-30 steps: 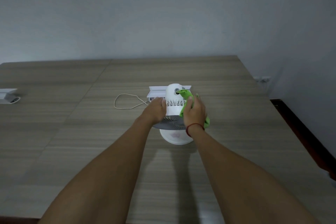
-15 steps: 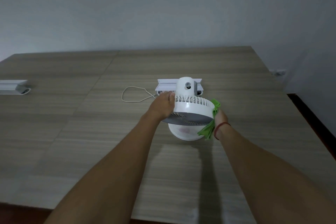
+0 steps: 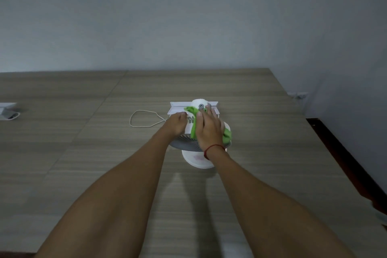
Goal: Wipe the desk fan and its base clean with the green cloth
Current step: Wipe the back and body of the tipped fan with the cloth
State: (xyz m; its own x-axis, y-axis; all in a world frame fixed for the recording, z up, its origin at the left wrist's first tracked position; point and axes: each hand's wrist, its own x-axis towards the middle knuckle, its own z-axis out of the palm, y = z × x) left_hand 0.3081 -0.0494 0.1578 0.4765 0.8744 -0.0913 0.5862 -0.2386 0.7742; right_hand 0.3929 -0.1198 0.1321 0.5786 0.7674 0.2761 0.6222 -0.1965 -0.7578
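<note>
A white desk fan (image 3: 199, 103) stands on the wooden table, its head tilted face-down over its round white base (image 3: 195, 160). My left hand (image 3: 178, 124) grips the left side of the fan head. My right hand (image 3: 209, 130) lies flat on top of the fan's rear housing and presses the green cloth (image 3: 193, 125) against it. Part of the cloth sticks out by my fingertips and another part at the right edge of the fan. The grey front grille (image 3: 184, 142) peeks out below my hands.
A white power strip box (image 3: 213, 104) sits just behind the fan, and a thin white cable loop (image 3: 142, 119) lies to its left. A white object (image 3: 7, 110) rests at the table's far left edge. The table's right edge drops to a dark floor strip (image 3: 345, 163).
My right hand has moved with the cloth from the fan's right rim up onto the top of the rear housing. The fan head has turned back toward me. My left hand keeps its hold.
</note>
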